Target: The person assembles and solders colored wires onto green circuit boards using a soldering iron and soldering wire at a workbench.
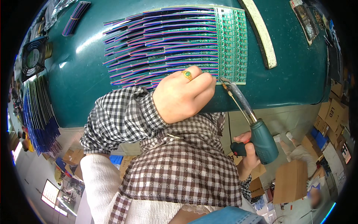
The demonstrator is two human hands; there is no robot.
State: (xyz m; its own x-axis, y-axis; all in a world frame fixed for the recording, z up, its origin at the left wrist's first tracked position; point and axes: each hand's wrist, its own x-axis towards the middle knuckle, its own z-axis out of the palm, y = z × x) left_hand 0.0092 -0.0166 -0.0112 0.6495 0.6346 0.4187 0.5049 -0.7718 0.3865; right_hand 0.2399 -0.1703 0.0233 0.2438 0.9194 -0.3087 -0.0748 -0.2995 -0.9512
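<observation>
A green circuit board panel (232,44) lies on the table, and rows of thin coloured wires (160,44) run left from its left side. My left hand (182,95), with a green-stoned ring, is closed over the lowest wires, its fingertips at the panel's lower left corner. The exact hold beneath those fingers is hidden. In my right hand (250,156) is a soldering gun (264,142) with a dark green body, gripped by its handle below the table edge. Its tip (223,83) reaches up to the panel's lower edge, close by my left fingertips.
The table has a dark green cover (82,93). A curved pale strip (263,33) lies right of the panel. At left are a tied wire bundle (75,18), a small fan (34,59) and hanging wires (39,115). Cardboard boxes (291,181) stand on the floor at right.
</observation>
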